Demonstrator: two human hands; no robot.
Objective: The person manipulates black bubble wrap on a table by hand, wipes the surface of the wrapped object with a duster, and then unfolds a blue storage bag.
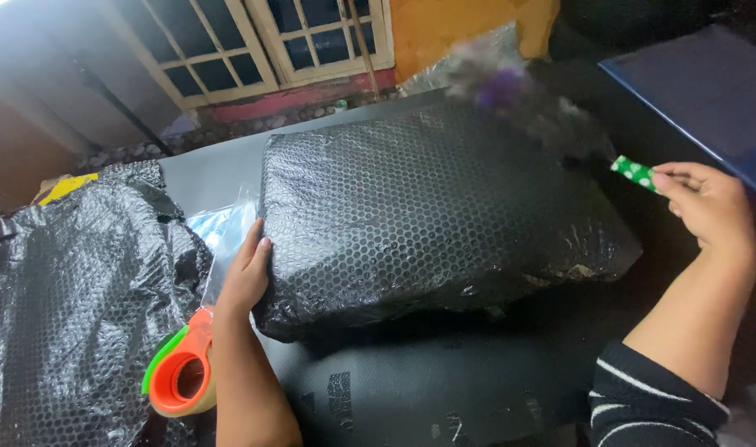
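two bare forearms and one striped sleeve

both hands are bare — no gloves, rings, watch or bracelet show on the left hand [244, 277] or the right hand [709, 203]. the left forearm is uncovered all the way down to the bottom edge of the view, with no cuff in sight. the right forearm is bare up to near the elbow, where a dark, black-looking sleeve [651, 406] begins — a knit-like fabric crossed by thin white stripes that curve around the arm, its edge bunched slightly.
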